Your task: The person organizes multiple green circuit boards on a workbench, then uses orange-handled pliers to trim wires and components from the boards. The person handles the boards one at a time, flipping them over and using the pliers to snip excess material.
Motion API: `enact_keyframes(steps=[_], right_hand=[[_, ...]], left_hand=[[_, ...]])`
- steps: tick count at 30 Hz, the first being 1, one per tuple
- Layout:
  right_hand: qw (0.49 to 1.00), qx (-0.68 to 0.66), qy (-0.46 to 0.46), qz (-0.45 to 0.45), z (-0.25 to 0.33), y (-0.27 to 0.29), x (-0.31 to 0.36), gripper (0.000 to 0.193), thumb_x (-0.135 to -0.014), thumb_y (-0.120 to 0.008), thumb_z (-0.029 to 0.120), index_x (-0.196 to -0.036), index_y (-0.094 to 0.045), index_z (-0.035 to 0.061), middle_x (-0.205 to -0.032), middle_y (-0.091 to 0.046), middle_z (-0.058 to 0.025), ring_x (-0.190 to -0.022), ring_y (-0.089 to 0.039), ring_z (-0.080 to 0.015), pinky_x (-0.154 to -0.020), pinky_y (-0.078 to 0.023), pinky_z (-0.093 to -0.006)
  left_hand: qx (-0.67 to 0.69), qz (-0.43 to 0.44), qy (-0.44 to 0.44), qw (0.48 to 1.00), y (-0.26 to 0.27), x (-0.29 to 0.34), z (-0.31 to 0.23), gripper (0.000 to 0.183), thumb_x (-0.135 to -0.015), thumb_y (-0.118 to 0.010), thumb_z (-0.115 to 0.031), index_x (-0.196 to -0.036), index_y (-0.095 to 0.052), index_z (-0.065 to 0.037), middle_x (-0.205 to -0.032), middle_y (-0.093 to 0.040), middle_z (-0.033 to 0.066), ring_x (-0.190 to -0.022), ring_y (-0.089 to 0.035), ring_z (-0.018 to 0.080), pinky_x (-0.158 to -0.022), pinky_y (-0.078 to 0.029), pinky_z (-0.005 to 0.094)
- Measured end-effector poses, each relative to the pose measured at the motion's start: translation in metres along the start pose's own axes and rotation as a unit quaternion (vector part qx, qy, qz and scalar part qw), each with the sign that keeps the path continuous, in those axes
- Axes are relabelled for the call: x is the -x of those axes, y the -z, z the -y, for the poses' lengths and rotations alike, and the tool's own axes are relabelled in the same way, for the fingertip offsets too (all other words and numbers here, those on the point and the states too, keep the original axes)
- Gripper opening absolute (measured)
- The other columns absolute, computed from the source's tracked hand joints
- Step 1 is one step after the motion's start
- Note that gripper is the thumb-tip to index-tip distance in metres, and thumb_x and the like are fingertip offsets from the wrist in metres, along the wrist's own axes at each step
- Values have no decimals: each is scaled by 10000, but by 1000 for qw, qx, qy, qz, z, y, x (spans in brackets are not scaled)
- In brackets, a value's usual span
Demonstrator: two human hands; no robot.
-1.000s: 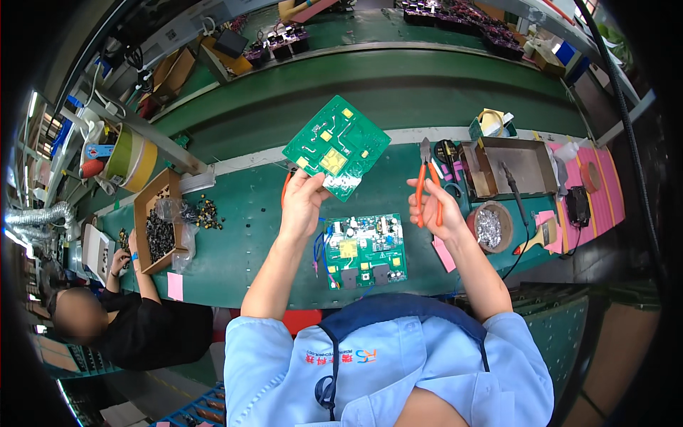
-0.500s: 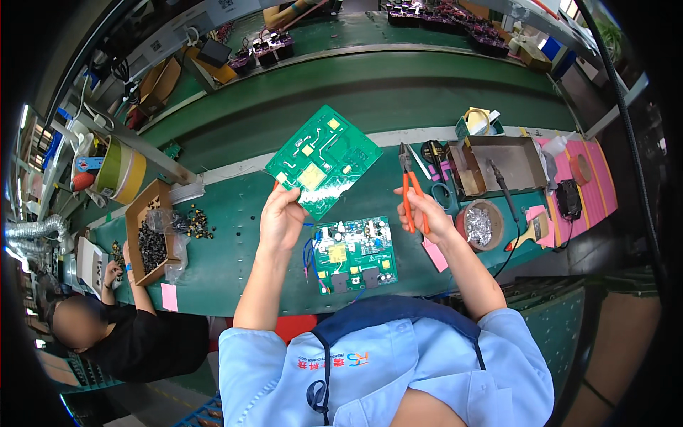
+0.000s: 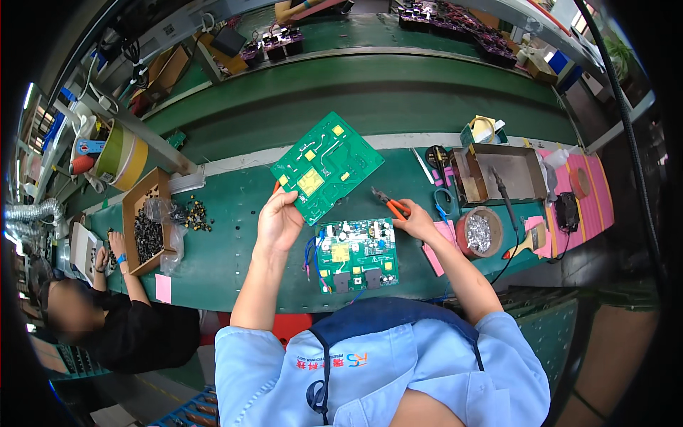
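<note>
My left hand is closed on the lower left edge of a green circuit board, which it holds up and tilted above the bench. Yellow square patches and fine traces cover the side of the board that shows. My right hand grips a pair of cutting pliers by the orange handles, with the dark jaws pointing to the upper left, apart from the held board. Below, a second circuit board lies flat on the bench, its components facing up and blue wires along its left side.
Right of my right hand stand a round tub of silvery bits, blue-handled scissors, a soldering iron, a brush and a metal tray. At left are a cardboard box of black parts and a co-worker.
My right hand has lowered the pliers and swung them left, so the jaws now point toward the boards. The held board has tilted slightly and its glare is gone.
</note>
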State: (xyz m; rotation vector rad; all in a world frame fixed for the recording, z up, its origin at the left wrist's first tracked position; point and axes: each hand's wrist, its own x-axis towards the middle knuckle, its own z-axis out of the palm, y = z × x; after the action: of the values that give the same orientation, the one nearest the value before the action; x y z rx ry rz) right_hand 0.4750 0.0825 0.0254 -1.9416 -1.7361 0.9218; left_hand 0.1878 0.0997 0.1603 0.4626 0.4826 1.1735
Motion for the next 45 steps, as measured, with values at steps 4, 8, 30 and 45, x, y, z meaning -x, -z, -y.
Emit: enact_keyframes(steps=[4,8,30,45], right_hand=[[989,137,12,-47,17,0,-11,650,-588,-689,347,-1145,-444,118,-1007,-507,-142,-953,-480,-280,-803,-368,-382],[982,152,0,-109,26,-9,-24,664,-593,-697,347,-1157,-425,128,-1047,-472,-133,-1001,-426,-270,-838,-307,-371],[886,-447,84,84,118,79,10,330,-853,-467,299,-977,-523,-1,-808,-593,-76,-724,-572,-127,-582,-462,-261],[750,-636,122,136,128,71,44,333,-861,-433,150,-1149,-413,-16,-1021,-545,-59,-890,-530,-88,-749,-431,-220]], left_hand=[[2,2,-1,1000,4,2,-3,432,-767,-400,3,-1191,-315,-9,-1155,-459,137,-1045,-480,251,-876,-406,388],[-9,-8,-5,1000,4,5,-5,431,-767,-393,3,-1191,-314,-8,-1150,-460,138,-1044,-480,254,-880,-402,394],[-313,-14,-132,940,-7,16,0,243,-771,-451,-26,-1000,-521,13,-980,-568,102,-881,-552,182,-786,-436,329],[-593,-80,-325,733,-13,25,18,313,-762,-500,-18,-1075,-490,-9,-994,-538,128,-858,-553,224,-748,-429,303]])
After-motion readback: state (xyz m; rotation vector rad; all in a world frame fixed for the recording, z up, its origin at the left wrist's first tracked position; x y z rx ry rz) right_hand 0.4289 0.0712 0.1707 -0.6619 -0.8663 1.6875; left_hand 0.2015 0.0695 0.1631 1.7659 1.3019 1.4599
